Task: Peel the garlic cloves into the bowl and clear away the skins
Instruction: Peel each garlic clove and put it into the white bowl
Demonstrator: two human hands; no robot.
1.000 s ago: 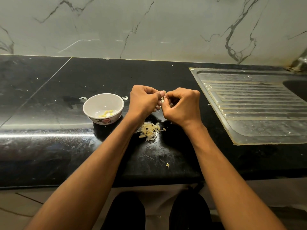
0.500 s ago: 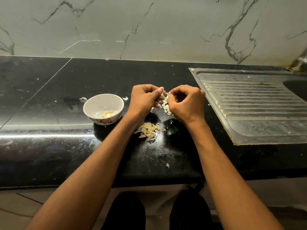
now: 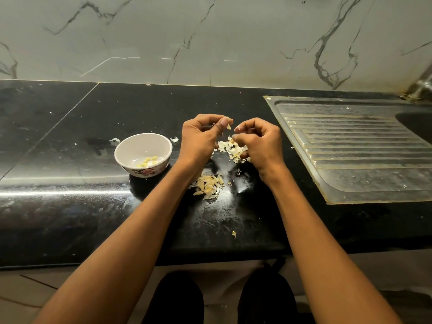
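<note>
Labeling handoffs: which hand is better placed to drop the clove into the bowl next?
Left, probably. The left hand pinches the clove at its fingertips and sits right beside the bowl. The right hand is farther away, over loose skins.

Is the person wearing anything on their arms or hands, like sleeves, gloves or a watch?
No. Both forearms are bare all the way down the picture, with no sleeves showing. The left hand and the right hand have no gloves, and no watch, bracelet or ring can be seen. The fingernails look short and plain.
</note>
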